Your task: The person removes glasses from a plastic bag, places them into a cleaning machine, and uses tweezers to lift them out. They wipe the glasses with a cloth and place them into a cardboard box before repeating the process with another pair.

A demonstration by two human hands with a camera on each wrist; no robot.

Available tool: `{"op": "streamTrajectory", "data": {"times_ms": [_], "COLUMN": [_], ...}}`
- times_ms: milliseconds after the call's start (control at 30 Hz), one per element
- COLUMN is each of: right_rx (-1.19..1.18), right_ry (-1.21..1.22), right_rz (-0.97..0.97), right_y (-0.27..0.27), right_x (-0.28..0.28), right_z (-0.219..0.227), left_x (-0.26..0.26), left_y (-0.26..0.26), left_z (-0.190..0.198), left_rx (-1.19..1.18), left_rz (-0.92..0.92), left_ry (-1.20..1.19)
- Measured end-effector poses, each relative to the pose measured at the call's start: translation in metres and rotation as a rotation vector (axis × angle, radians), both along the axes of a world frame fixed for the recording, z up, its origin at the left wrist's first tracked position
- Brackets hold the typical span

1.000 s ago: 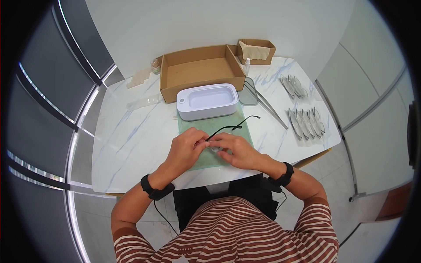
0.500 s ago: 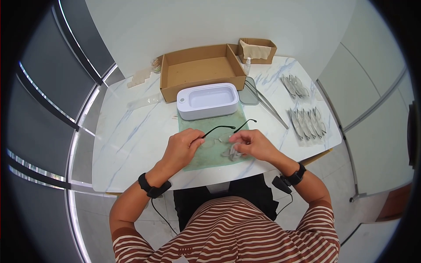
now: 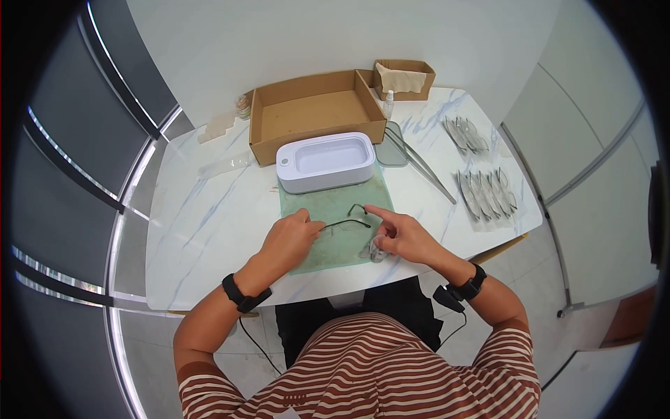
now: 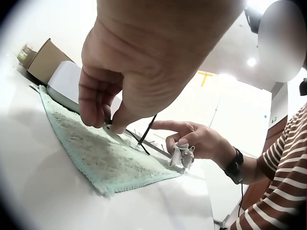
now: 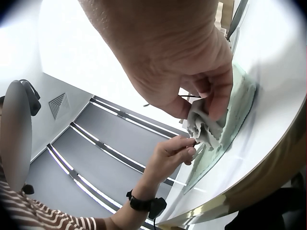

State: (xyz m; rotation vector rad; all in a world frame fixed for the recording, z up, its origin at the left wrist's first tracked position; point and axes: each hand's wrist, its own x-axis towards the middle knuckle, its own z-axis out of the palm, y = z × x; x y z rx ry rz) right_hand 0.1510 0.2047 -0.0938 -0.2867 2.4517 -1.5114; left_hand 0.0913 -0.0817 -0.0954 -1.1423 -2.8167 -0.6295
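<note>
My left hand (image 3: 287, 237) pinches a pair of glasses by one end of the frame, low over a green towel (image 3: 324, 258). One thin black temple (image 3: 349, 223) of the glasses points right, away from that hand. My right hand (image 3: 405, 236) holds a crumpled grey cloth (image 5: 207, 125) between thumb and curled fingers. Its index finger reaches out to the tip of the other temple (image 3: 356, 208), which is angled inward. The lenses hardly show against the towel. In the left wrist view, the cloth hangs below the right hand (image 4: 201, 141).
A white ultrasonic cleaner (image 3: 328, 181) stands at the towel's back edge, before an open cardboard box (image 3: 317, 108). Long tweezers (image 3: 433, 174) lie to its right. Bagged glasses (image 3: 485, 195) lie at the right. A smaller box (image 3: 429, 87) and spray bottle (image 3: 389, 106) stand behind.
My hands were together at the lenses; the right has drawn away to the right with the cloth and extended its index finger. The glasses have turned and lowered, still in my left hand.
</note>
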Motion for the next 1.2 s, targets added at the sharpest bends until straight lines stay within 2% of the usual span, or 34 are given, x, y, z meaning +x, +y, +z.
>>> {"op": "streamTrajectory", "data": {"times_ms": [167,233,333,467,533,567,633,667,733,767,833,867,900,933,967,1033,1067,1133,1200], "right_rx": [0.111,0.24,0.324,0.347,0.295,0.305,0.137,0.143,0.01,0.011,-0.196,-0.288,-0.289,-0.425,-0.562,-0.64,-0.715,-0.823,-0.778], "right_ry": [0.047,0.045,0.089,0.083,0.065,0.073,0.052,0.057,0.078,0.086,0.25,0.325,0.345,0.405,0.464,0.511,0.566,0.653,0.726], "right_rz": [0.059,0.106,0.146,0.164,0.154,0.162,0.15,0.145,-0.007,-0.019,-0.121,-0.146,-0.15,-0.193,-0.229,-0.203,-0.231,-0.261,-0.291], "right_y": [-0.009,-0.012,-0.016,-0.017,-0.014,-0.011,-0.005,-0.002,0.004,0.007,0.015,0.019,0.02,0.018,0.016,0.011,0.004,-0.011,-0.025], "right_x": [-0.011,-0.015,-0.019,-0.021,-0.023,-0.025,-0.025,-0.025,-0.024,-0.026,-0.033,-0.042,-0.049,-0.057,-0.066,-0.088,-0.099,-0.116,-0.129], "right_z": [-0.006,-0.002,-0.003,0.001,0.006,0.011,0.025,0.035,0.057,0.064,0.077,0.078,0.083,0.091,0.098,0.104,0.106,0.112,0.113], "left_x": [-0.007,-0.014,-0.019,-0.013,-0.008,-0.009,-0.016,-0.019,-0.025,-0.029,-0.041,-0.044,-0.046,-0.05,-0.057,-0.071,-0.074,-0.08,-0.093], "left_y": [-0.008,-0.016,-0.021,-0.003,0.012,0.016,0.026,0.028,0.031,0.03,0.027,0.028,0.029,0.029,0.031,0.038,0.041,0.051,0.055], "left_z": [0.002,0.001,0.005,0.014,0.016,0.013,0.001,-0.003,-0.006,-0.003,0.009,0.025,0.044,0.058,0.061,0.064,0.068,0.075,0.069], "left_rx": [0.024,0.096,0.127,0.166,0.075,0.084,-0.078,-0.073,-0.136,-0.136,0.08,0.078,0.221,0.364,0.366,0.751,0.866,0.937,1.046], "left_rz": [-0.011,-0.027,0.044,0.041,-0.055,-0.047,-0.156,-0.16,-0.179,-0.192,-0.141,-0.152,-0.055,0.046,0.044,0.06,0.056,0.064,0.029], "left_ry": [-0.12,-0.165,-0.09,-0.054,-0.004,0.004,0.028,0.034,0.071,0.08,0.057,0.074,-0.176,-0.425,-0.403,-0.746,-0.816,-0.798,-0.815]}}
